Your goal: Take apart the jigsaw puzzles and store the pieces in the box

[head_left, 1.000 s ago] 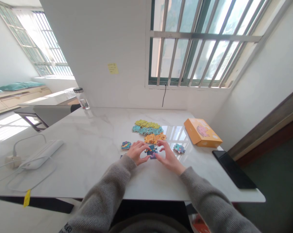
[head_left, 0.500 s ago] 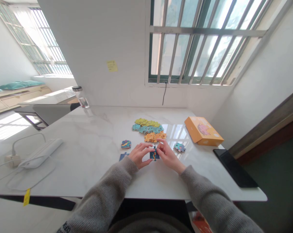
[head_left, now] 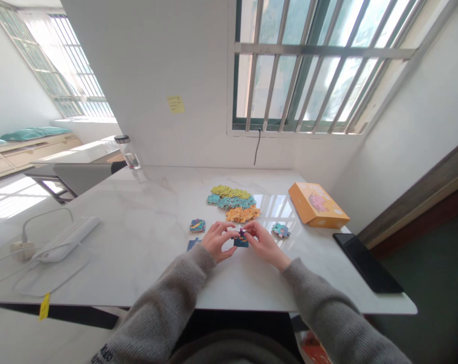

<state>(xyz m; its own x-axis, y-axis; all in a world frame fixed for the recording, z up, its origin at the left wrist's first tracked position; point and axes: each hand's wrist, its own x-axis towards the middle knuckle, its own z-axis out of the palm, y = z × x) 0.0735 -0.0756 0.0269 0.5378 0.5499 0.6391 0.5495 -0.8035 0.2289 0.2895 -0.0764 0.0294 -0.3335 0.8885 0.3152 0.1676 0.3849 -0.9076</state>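
Note:
Between my two hands is a dark blue jigsaw puzzle piece with orange and purple marks. My right hand pinches it at the upper right between thumb and forefinger. My left hand has its thumb and forefinger at the piece's left edge. Fingers cover part of the piece. Beside my left wrist lies another dark blue puzzle piece, partly hidden. Behind it sits a small stack of colourful puzzle pieces. Orange puzzle pieces lie just beyond my fingertips.
Teal pieces and yellow-green pieces are heaped farther back. Grey-blue pieces lie to the right. An orange box and a black tablet-like slab stand at right. A power strip and bottle are left.
The puzzle piece between my hands has tilted or turned, and its lower edge looks a little higher. My right fingers have shifted slightly on it. The other pieces stay put.

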